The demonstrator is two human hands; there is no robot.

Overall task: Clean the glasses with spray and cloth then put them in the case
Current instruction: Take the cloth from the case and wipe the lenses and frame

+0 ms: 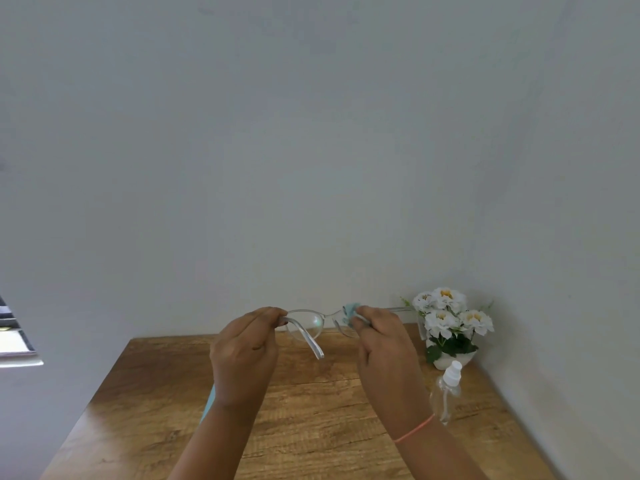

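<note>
Your right hand (pixel 384 344) hid most of the cloth (pixel 350 311). Only a pale blue-green tuft showed above the fingers, and it covered part of the lens on your right side of the glasses (pixel 313 322). Your left hand (pixel 244 355) showed its back, so its fingertips at the frame's corner were out of sight. Behind your left forearm a light blue strip (pixel 209 403) lay on the table (pixel 311 410), with too little showing to name it. Both forearms and the table's near side ran off the bottom edge. At the left edge a flat grey-and-white thing (pixel 15 341) was cut off and blurred.
</note>
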